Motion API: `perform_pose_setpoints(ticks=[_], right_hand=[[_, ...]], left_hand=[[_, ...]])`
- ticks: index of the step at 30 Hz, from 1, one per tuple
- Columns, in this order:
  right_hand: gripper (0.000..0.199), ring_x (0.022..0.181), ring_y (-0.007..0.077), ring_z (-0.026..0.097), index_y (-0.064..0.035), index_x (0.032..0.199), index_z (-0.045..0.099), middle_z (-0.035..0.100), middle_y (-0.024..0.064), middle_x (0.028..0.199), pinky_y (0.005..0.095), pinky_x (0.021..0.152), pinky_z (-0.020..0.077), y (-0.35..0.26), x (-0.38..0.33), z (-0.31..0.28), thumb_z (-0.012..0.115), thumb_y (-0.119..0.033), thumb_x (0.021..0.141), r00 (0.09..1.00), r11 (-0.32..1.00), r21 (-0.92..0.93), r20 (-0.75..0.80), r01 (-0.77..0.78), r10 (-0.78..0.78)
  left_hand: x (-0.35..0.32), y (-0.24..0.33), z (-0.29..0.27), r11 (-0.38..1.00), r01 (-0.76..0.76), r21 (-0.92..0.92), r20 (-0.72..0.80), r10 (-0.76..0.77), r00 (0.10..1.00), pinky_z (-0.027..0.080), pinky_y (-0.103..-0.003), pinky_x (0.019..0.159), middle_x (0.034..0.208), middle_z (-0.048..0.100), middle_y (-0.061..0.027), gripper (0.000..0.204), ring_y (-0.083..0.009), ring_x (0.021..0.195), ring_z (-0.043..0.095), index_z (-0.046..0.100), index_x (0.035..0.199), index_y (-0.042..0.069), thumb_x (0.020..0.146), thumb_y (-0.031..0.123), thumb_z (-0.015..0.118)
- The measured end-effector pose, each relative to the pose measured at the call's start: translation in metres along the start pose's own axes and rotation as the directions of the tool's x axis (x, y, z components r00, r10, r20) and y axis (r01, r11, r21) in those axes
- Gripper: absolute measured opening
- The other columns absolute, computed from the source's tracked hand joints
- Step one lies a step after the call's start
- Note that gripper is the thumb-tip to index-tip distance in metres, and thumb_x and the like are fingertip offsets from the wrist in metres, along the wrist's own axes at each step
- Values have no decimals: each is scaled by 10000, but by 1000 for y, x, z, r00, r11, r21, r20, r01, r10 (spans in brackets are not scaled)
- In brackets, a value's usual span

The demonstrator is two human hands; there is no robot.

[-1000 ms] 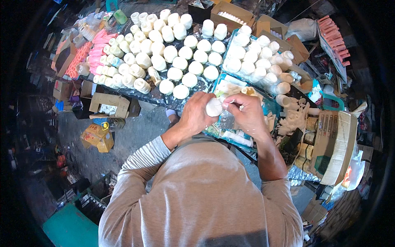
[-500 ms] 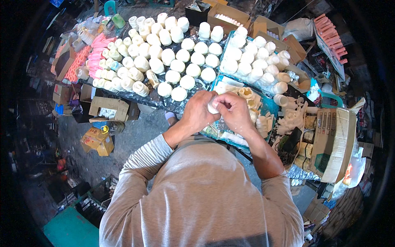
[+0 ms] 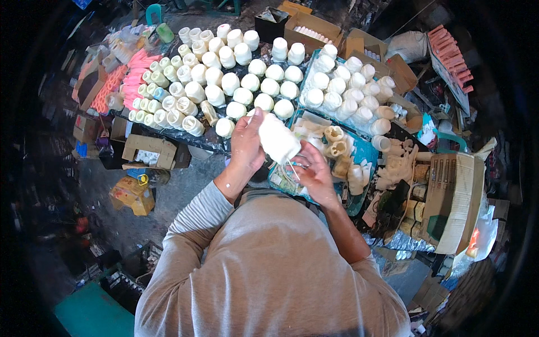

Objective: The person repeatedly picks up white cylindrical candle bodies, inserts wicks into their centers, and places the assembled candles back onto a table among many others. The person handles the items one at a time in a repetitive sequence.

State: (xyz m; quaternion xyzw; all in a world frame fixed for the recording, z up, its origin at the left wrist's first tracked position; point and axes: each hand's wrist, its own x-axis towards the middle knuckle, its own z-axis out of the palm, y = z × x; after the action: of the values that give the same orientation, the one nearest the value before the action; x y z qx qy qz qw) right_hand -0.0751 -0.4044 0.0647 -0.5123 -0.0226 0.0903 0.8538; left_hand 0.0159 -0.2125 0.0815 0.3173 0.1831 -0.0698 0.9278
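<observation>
A thick white wax candle (image 3: 278,139) is tilted in front of me, with a thin pale wick (image 3: 293,170) sticking out of its lower right end. My left hand (image 3: 247,145) is closed on it from the left, the thumb lying along its upper side. Beside that lower end is my right hand (image 3: 315,175), its fingers apart and loosely bent around the wick; whether a fingertip touches it is hard to tell. Just beyond lie rows of similar white candles (image 3: 242,96) on the dark-covered table (image 3: 216,145).
A teal tray (image 3: 368,150) by my right hand bears hollow cream wax pieces (image 3: 335,133). Behind it, another tray holds upright white candles (image 3: 353,89). Pink candles (image 3: 137,73) lie at far left. At right stand a cardboard box (image 3: 449,196) and wax scraps (image 3: 396,163).
The candle, mostly hidden between my hands before, is now turned on its side in view, wick end toward lower right. My right hand has moved down and loosened from its pinch.
</observation>
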Motion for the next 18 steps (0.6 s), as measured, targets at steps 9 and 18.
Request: perform_pose_setpoints(ticks=[9,18], right_hand=[[823,1234,229,650,-14,1448,524,642,181,1382,382,991,568,-3,55,40,955,-109,753,891,493,-773,202,399,-406],[839,1215,175,651,-20,1483,485,668,89,1329,359,1038,543,-6,73,58,916,-11,764,990,962,-235,52,138,-130]], left_hand=[[4,13,-20,990,97,106,-90,-88,992,575,-444,927,1172,694,-89,299,-234,1080,674,631,1250,44,1102,302,599],[-8,67,-77,938,340,68,81,-345,935,567,-474,927,1178,710,-91,250,-239,1104,660,658,1269,27,1052,149,636]])
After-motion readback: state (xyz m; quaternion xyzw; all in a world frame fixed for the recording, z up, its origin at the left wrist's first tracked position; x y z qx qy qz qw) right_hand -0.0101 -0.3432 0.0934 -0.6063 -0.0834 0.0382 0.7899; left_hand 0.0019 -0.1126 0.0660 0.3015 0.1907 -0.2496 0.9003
